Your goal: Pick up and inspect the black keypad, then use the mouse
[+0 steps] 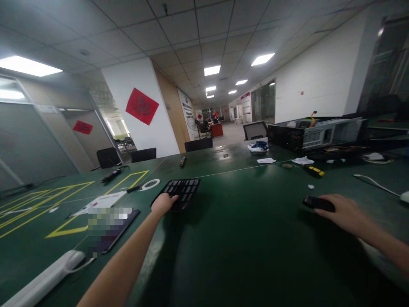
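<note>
My left hand (162,204) grips the near left edge of a flat black tray (189,191) divided into several small rectangular compartments. The tray looks slightly tilted, and a shadow falls on the green tabletop beside it. What lies in the compartments is too dark to make out. At the right, my right hand (347,213) has its fingers closed round a small black oblong object (315,203). Its exact kind does not show. A shadow spreads on the table below this hand.
An opened computer case (316,134) stands at the back right, near a yellow-and-black tool (315,170) and paper scraps. To the left lie a tablet-like device (118,232), a white power strip (44,279), a white cable coil (150,184) and yellow tape outlines.
</note>
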Demonstrator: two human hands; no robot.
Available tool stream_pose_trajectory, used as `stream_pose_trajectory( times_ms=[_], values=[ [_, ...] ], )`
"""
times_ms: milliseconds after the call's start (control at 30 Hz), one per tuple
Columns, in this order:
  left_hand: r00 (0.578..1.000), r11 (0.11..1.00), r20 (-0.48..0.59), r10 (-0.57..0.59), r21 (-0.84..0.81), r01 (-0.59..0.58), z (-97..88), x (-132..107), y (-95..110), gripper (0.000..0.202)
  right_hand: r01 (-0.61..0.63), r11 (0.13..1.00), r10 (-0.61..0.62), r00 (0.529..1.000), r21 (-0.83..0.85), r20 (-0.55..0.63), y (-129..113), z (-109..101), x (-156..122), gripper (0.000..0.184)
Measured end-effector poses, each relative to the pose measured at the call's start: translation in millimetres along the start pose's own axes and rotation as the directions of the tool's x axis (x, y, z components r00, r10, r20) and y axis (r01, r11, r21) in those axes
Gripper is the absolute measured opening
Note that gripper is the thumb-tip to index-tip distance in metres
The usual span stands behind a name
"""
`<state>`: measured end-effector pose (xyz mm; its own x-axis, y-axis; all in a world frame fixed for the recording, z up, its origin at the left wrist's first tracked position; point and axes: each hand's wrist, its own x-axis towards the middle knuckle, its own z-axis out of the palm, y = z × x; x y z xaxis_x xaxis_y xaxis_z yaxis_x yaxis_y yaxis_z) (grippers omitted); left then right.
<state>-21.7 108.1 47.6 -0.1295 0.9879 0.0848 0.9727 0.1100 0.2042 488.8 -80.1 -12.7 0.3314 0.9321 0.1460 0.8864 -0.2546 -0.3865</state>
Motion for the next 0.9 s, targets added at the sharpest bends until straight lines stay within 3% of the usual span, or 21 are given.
stream_pose_trajectory(
  times_ms=[67,167,233,333,400,467,733,900],
  values=[
    [0.994,0.992,-0.029,0.101,-0.069,-0.103,0.4,-22.5,20.1,0.043,0.111,0.987,-0.115,0.993,0.115,0.029,-34.8,-11.6,-4.5,0.041],
    [0.954,0.932,-0.102,0.281,-0.209,-0.297,7.1,-70.3,53.4,0.037,0.300,0.898,-0.337,0.939,0.321,0.066,-99.9,-20.9,-17.0,0.035],
    [0.883,0.755,-0.208,0.420,-0.460,-0.467,15.6,-106.2,71.7,0.035,0.327,0.819,-0.412,0.907,0.471,0.088,-139.7,-17.1,-27.2,0.034],
    [0.842,0.563,-0.224,0.490,-0.656,-0.502,31.9,-149.6,87.3,0.036,0.408,0.647,-0.555,0.831,0.644,0.032,-175.9,2.3,-40.3,0.036],
    [0.823,0.479,-0.200,0.531,-0.730,-0.487,42.4,-165.8,90.2,0.034,0.419,0.564,-0.601,0.799,0.711,0.006,-182.3,18.1,-45.5,0.038],
    [0.801,0.437,-0.166,0.575,-0.765,-0.473,50.3,-172.8,89.9,0.033,0.397,0.559,-0.608,0.793,0.728,0.034,-179.4,30.5,-47.9,0.041],
    [0.790,0.461,-0.113,0.603,-0.759,-0.460,56.0,-175.2,90.5,0.034,0.400,0.626,-0.616,0.780,0.669,0.109,-169.4,35.0,-46.6,0.041],
    [0.766,0.474,-0.120,0.631,-0.722,-0.504,56.6,-178.4,90.4,0.034,0.429,0.597,-0.652,0.752,0.678,0.099,-170.0,43.7,-47.9,0.039]
  ],
)
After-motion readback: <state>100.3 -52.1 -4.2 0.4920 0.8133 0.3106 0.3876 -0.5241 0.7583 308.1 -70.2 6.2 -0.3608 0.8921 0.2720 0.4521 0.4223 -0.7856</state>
